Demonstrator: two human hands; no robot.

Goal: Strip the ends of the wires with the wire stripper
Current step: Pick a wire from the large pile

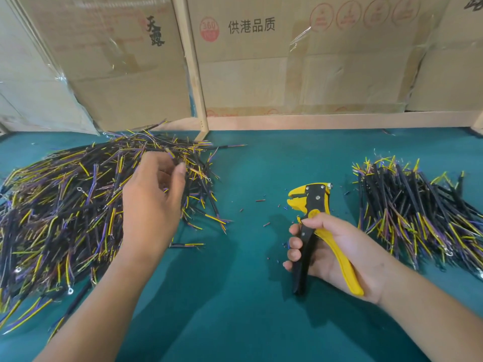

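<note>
the fingers of the left hand (pixel 153 194) curl down into the big heap of black cables with yellow and purple ends (pixel 78 205) at the left; whether they already pinch one wire, i cannot tell. the right hand (pixel 337 253) grips both handles of the yellow and black wire stripper (pixel 313 223), its jaws standing apart with nothing between. a smaller pile of the same cables (pixel 418 212) lies at the right on the green table mat (pixel 248 309), probably finished ones. small insulation bits (pixel 261 205) lie near the tool. judging from the heaps, most work is left.
</note>
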